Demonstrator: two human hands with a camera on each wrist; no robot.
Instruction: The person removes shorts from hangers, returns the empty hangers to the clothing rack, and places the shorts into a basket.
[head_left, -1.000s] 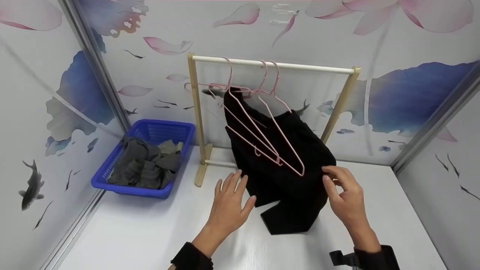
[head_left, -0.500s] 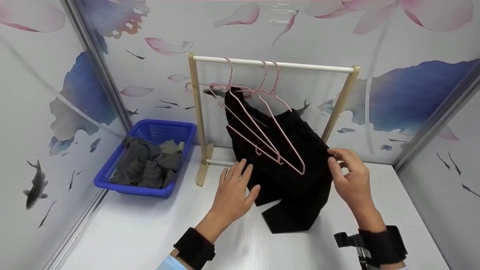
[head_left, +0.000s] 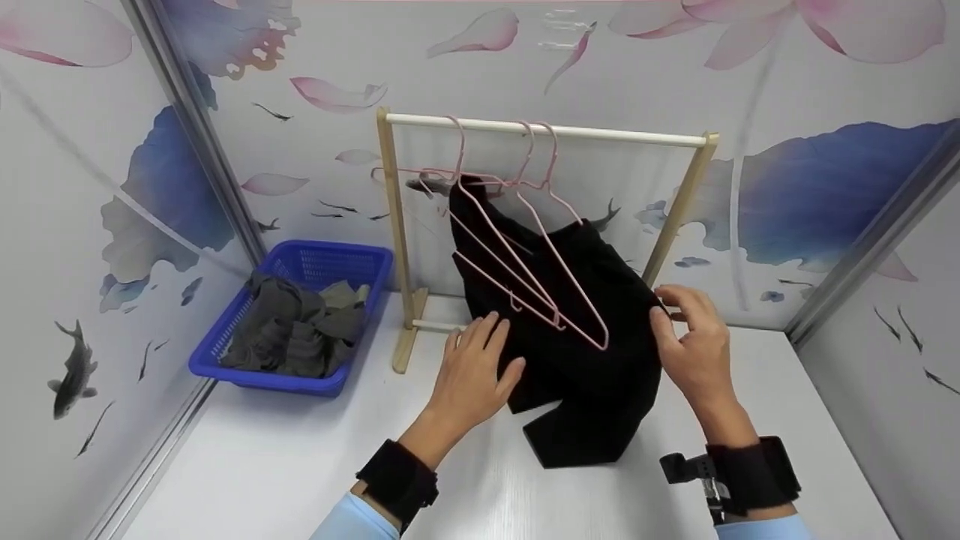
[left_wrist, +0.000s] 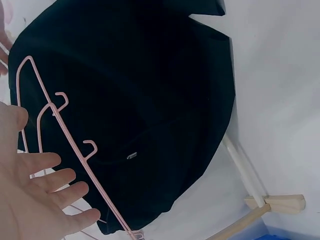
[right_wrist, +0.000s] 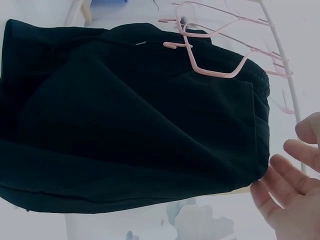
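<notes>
Pale blue sleeves (head_left: pixel 358 519), wide black wristbands (head_left: pixel 397 484); off the right band, a small black bracket (head_left: pixel 679 468) juts toward nine o'clock.

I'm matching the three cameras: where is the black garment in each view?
Head: garment slightly right of centre, hanging.
Left wrist: garment across left and centre, running off the top.
Right wrist: garment across left and centre.
Shared landmark: pink hangers.

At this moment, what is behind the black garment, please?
In the head view, the white lower bar and right wooden post run behind the black garment. Their covered parts cannot be seen.
</notes>
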